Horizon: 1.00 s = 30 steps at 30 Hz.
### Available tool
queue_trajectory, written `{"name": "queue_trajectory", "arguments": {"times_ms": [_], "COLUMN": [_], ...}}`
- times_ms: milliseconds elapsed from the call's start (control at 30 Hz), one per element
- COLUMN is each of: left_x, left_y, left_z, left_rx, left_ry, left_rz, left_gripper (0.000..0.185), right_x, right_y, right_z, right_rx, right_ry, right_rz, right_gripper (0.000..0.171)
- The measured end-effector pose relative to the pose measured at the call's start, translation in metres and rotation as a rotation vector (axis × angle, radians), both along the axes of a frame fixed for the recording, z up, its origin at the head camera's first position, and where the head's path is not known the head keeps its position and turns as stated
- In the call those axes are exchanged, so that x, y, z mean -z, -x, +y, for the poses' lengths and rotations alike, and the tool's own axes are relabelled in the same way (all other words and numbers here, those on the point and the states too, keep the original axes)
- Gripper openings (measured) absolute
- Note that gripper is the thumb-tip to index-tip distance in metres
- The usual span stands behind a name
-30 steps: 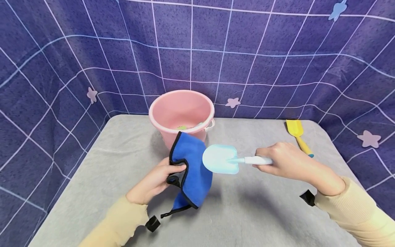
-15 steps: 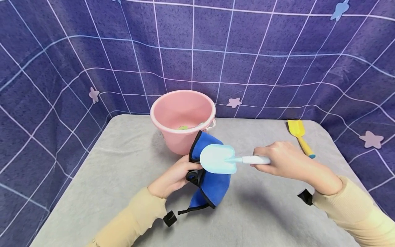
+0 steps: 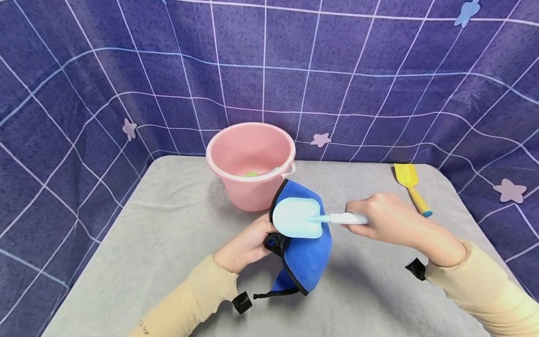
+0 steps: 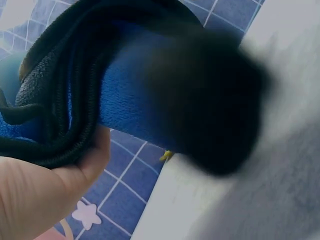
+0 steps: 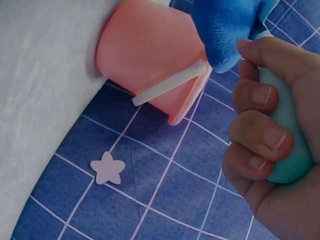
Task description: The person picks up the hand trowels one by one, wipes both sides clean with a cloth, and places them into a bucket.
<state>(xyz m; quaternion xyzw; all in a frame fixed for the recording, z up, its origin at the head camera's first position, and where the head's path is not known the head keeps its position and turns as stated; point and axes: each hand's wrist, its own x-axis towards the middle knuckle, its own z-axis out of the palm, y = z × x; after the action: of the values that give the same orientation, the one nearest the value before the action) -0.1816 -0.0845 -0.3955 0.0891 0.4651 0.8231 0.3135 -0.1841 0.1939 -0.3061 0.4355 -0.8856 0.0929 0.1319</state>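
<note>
- Grey tabletop [image 3: 168, 234]: pink bucket [image 3: 250, 164], yellow spade [image 3: 410, 187] untouched.
- Left hand [image 3: 246, 245] grips blue cloth [image 3: 305, 257] against pale spade [image 3: 296, 217], gripped by right hand [image 3: 389, 220]; wiping seems underway.

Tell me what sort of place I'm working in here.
Probably a staged tabletop set rather than a real room: a grey cloth-covered table closed in by a purple grid-patterned backdrop with stuck-on stars, and toy beach gear, a pink bucket and a yellow shovel, laid out on it.

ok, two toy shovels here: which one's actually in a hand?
The pale blue shovel: the right hand grips its white handle and holds it against the blue cloth. The yellow shovel lies untouched near the table's far right edge.
</note>
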Motion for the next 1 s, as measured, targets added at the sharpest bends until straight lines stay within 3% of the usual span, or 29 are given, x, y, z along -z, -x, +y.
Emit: {"name": "queue_trajectory", "arguments": {"times_ms": [300,767,1000], "left_x": [-0.003,-0.007,-0.01], "left_y": [-0.004,-0.005,-0.007], "left_z": [0.0,-0.014,-0.024], "left_rx": [0.01,-0.014,0.004], "left_ry": [-0.093,-0.051,-0.058], "left_rz": [-0.018,-0.054,-0.043], "left_gripper": [0.033,0.025,0.025], "right_x": [0.002,0.004,0.005], "right_y": [0.0,0.002,0.003], "right_z": [0.001,0.004,0.006], "right_rx": [-0.006,-0.003,-0.002], "right_ry": [0.014,0.028,0.033], "right_rz": [0.036,0.053,0.073], "right_gripper": [0.024,0.026,0.026]}}
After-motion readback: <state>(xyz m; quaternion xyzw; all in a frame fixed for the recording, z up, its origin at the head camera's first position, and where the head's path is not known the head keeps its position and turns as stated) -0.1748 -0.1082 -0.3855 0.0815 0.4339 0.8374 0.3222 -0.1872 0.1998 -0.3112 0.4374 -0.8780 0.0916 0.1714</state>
